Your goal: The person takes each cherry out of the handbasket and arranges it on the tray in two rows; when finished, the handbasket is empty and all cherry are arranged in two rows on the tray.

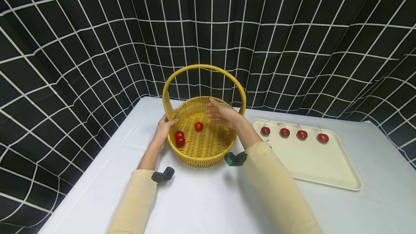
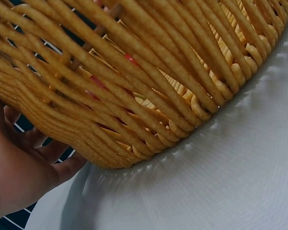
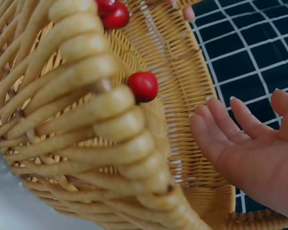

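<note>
A yellow wicker basket (image 1: 208,161) with a tall arched handle stands on the table, and three red cherries lie inside it. Two cherries (image 1: 179,135) touch each other by the left wall; a single cherry (image 1: 199,126) sits nearer the middle. My left hand (image 1: 162,130) holds the basket's left rim, thumb over the edge and fingers along the outside. Over the right part of the basket, my right hand (image 1: 223,114) hovers with fingers extended and nothing in them. The right wrist view shows that palm (image 3: 259,158) beside the rim, fingers apart from the cherry (image 3: 143,86).
A cream tray (image 1: 320,165) lies to the right, with several stemmed cherries (image 1: 302,134) along its far side. My right forearm partly covers the tray's left edge. A white cloth (image 1: 195,205) covers the table, and a black gridded curtain (image 1: 208,28) surrounds the back and sides.
</note>
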Available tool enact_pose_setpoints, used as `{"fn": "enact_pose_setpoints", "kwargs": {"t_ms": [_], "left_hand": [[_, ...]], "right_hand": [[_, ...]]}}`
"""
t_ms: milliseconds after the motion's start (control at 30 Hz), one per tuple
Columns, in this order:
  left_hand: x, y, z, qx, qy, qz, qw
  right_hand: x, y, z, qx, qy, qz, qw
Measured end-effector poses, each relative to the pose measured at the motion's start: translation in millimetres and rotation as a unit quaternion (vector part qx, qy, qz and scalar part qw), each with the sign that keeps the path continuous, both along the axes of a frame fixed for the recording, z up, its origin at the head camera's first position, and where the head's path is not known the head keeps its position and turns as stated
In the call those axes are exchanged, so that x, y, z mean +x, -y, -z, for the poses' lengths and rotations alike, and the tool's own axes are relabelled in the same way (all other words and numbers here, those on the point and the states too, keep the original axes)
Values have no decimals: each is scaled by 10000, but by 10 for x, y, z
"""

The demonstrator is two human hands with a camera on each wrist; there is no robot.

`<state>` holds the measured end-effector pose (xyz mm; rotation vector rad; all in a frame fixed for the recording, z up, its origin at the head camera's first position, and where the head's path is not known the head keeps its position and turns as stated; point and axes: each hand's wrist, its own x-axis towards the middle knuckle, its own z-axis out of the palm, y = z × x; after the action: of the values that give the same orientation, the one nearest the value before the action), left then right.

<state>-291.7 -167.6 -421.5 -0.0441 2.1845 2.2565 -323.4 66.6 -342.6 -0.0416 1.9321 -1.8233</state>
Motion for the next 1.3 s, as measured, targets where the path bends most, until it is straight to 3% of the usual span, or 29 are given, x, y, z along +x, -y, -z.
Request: {"fn": "enact_pose_setpoints", "kwargs": {"t_ms": [167,367,633,867,1067,1300], "left_hand": [[-2,6,-2,4,23,33,10000],[-14,6,11,12,-31,-2,10000],[-15,0,22,-30,-20,-26,10000],[-12,13,4,38,26,-20,10000],[6,23,9,54,-29,-10,10000],[-8,17,21,-52,-76,9,10000]], "right_hand": [[-34,37,48,97,84,126,9998],[-61,97,121,192,228,-13,9996],[-112,191,157,537,297,-813,9948],[-100,284,126,1274,165,-1653,9778],[-63,313,140,1672,152,-1827,9687],[-28,299,206,1656,204,-1788,9696]]}}
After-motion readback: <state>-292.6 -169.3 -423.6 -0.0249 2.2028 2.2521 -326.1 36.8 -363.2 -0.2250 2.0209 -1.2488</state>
